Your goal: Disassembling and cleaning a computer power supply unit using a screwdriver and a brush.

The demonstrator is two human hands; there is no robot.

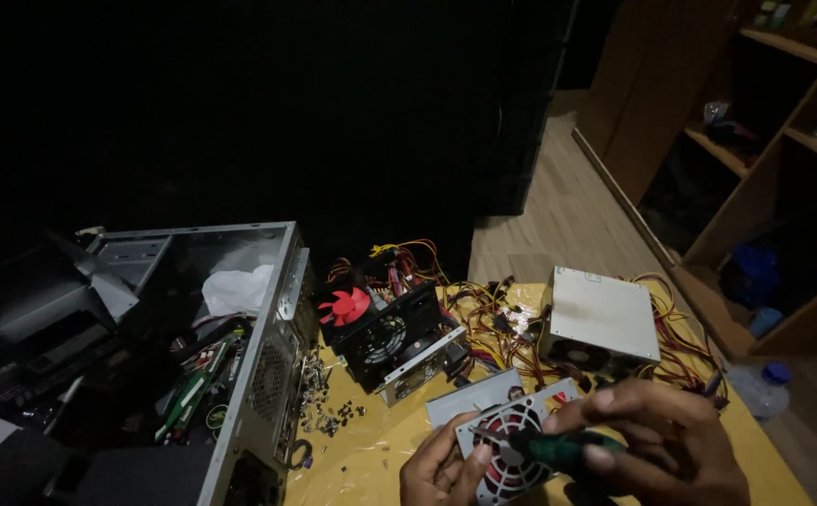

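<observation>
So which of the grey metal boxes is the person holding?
The grey power supply box with the round fan grille, nearest the camera, between both hands. The pale one behind and the dark red-fanned one lie untouched.

Home repair bench: gutted computer case (240,365), power supplies (601,319)

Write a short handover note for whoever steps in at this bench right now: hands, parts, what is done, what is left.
Left hand: steadies the grey power supply from its left side, fan grille up, on the yellow table cover.
Right hand: grip closed on a green-handled screwdriver, tip at the fan grille.
Nearby: open computer case at left, loose screws beside it, a black unit with a red fan, a white power supply among tangled cables.
Done: the case is open and parts are out.
Left: whether any grille screws are out cannot be told.
</observation>
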